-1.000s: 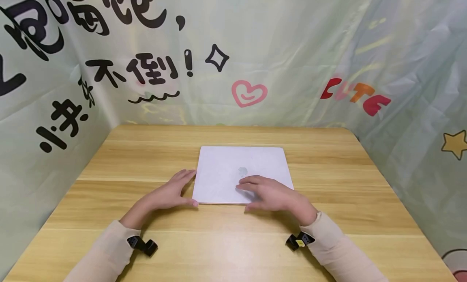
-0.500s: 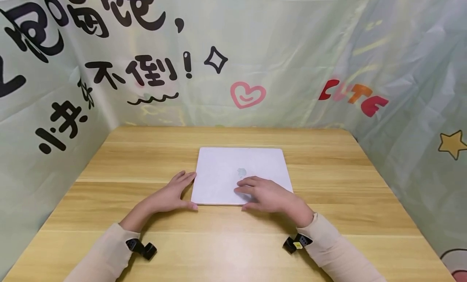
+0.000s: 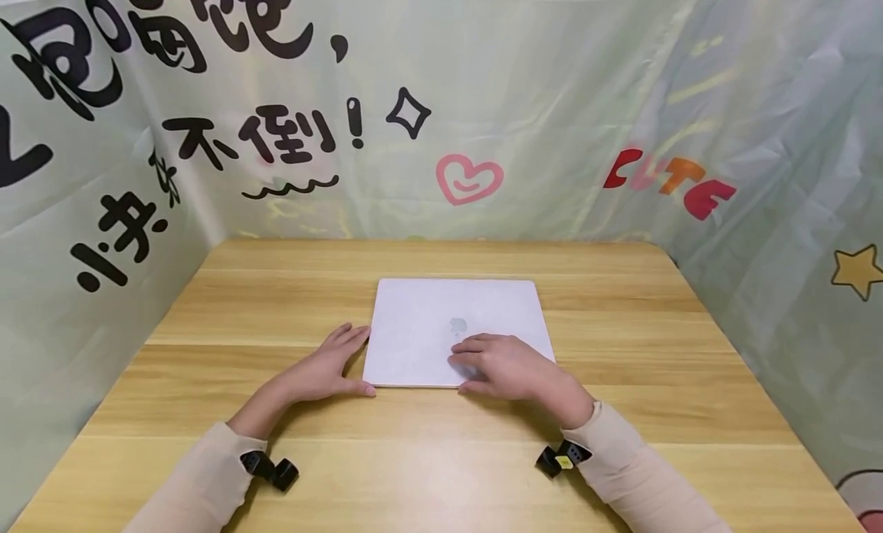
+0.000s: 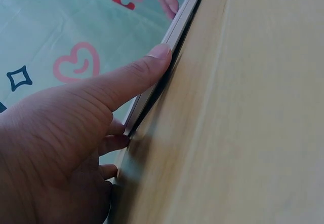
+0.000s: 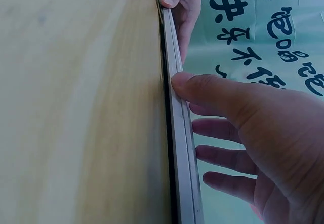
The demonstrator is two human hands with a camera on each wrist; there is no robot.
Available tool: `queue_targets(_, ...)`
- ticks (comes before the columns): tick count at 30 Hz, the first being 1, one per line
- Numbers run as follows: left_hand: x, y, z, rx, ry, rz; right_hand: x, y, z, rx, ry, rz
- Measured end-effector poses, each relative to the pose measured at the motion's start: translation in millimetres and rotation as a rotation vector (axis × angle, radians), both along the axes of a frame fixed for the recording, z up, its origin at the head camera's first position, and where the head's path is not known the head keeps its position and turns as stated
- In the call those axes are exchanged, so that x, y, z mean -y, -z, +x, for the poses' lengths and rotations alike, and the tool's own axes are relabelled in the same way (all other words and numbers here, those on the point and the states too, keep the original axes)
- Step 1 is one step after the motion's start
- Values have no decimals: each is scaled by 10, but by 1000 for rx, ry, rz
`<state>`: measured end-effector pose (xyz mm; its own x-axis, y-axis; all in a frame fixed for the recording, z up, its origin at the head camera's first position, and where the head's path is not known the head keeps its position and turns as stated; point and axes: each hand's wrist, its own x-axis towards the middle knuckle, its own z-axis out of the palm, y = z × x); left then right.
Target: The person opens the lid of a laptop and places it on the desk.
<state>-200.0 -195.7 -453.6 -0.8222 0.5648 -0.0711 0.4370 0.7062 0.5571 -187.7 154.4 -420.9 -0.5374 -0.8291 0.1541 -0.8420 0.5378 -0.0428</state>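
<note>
A closed silver laptop [image 3: 414, 333] with an apple logo lies flat on the wooden table. At its front left corner is my left hand [image 3: 320, 372], the thumb against the front edge and the fingertips touching the left side. Over the lid's front right part spreads my right hand [image 3: 513, 372]. In the right wrist view that hand's thumb [image 5: 183, 79] touches the laptop's front edge [image 5: 182, 133], near the seam, and its fingers are loosely extended over the lid. The left wrist view shows the left thumb [image 4: 159, 51] lying along the same edge. The screen and keyboard are hidden.
The wooden table [image 3: 441, 472] extends around the laptop on all sides. Printed fabric [image 3: 552, 96] with lettering and drawings hangs behind and at both sides. A small black camera [image 3: 272, 470] sits on the left wrist, another camera [image 3: 562, 460] on the right.
The right hand's fingers have shifted very slightly over the lid. The left hand and the closed laptop keep their places; the head view has moved a little.
</note>
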Motion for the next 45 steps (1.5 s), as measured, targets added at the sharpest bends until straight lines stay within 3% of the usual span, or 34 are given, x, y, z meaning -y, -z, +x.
queue_targets(19,5,29,-14,-14,2,-13,-2,27,-24,-109,-71,-36)
queue_targets(27,-12,48,-3,-81,11,-60,-3,32,-21,-138,-91,-36)
queue_targets(45,-17,51,-1,-87,24,-78,19,2,2,-226,-106,-57)
